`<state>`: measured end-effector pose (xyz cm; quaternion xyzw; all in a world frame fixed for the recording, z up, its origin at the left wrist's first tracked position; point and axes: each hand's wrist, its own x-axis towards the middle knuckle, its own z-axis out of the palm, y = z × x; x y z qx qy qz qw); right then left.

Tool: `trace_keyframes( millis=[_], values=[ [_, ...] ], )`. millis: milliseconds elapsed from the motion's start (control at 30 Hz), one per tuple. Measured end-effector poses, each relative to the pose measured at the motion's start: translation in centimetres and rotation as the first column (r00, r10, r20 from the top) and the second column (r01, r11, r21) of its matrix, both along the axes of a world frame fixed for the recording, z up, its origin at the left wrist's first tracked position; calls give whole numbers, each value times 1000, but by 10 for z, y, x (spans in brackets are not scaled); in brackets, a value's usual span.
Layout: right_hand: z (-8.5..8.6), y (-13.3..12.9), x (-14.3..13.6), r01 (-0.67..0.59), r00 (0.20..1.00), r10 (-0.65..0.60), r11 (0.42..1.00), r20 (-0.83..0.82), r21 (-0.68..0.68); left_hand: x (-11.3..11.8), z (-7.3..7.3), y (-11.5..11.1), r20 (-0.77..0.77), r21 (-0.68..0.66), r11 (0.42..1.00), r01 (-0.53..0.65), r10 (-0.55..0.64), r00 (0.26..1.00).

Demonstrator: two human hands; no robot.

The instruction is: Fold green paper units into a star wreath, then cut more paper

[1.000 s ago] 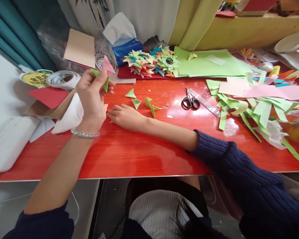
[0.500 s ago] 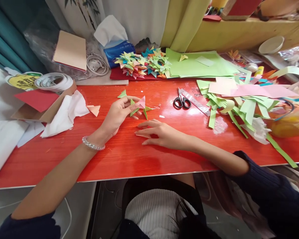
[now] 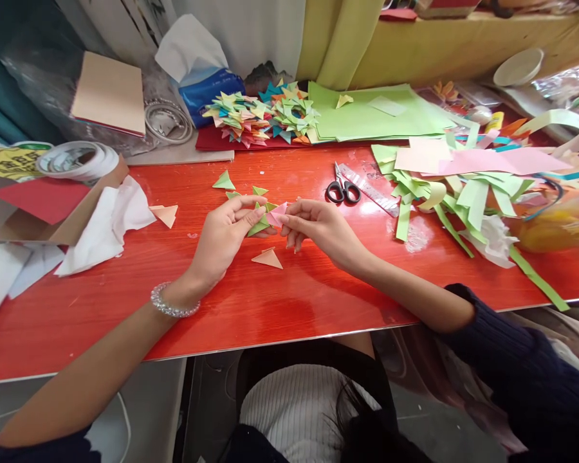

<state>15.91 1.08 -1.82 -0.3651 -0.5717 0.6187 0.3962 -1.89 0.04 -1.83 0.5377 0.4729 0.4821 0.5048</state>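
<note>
the left hand (image 3: 224, 233) pinches green folded paper triangles (image 3: 259, 225). the right hand (image 3: 318, 226) pinches a pink folded triangle (image 3: 277, 212), touching the green ones.

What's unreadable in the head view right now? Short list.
- Join between the pink folded piece and green folded piece: covered by the left hand and right hand.
- Yellow label on the tape roll: cut by the left edge, print too small.
- Ruler markings: glare, too small.
- Yellow object at far right: blurred and distorted.
- Heap of folded units: count indistinct.
</note>
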Motion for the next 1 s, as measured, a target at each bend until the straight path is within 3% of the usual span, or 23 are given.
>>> trace_keyframes(
  millis=[200, 333, 467, 533, 600, 667, 733, 833, 1000],
  values=[
    [3, -8, -4, 13, 998, -17, 998, -63, -62, 6, 1, -7, -43, 39, 998, -58, 60, 997],
    [7, -3, 0, 9, 999, -11, 998, -30, -70, 4, 3, -3, -16, 8, 1000, -3, 3, 1000],
    [5, 0, 2, 10, 993, -20, 996, 119, 88, -4, 4, 4, -39, 68, 994, -82, 85, 996],
    [1, -2, -2, -49, 961, -30, 961, 277, 272, -8, 3, 8, -5, 128, 979, -161, 163, 987],
    [-4, -6, -7, -178, 901, -31, 884, 432, 433, -10, 1, 10, 26, 157, 969, -191, 190, 982],
    [-9, -9, -11, -313, 839, -9, 809, 544, 497, -10, -2, 11, 20, 162, 969, -186, 185, 983],
    [-13, -12, -14, -401, 788, 22, 776, 615, 486, -9, -4, 10, -12, 157, 973, -169, 173, 985],
    [-13, -15, -16, -377, 792, 14, 798, 610, 470, -6, -6, 9, -49, 156, 975, -161, 170, 984],
    [-9, -23, -30, -311, 795, -19, 846, 606, 434, -5, -7, 11, -8, 213, 935, -282, 290, 957]
  ],
)
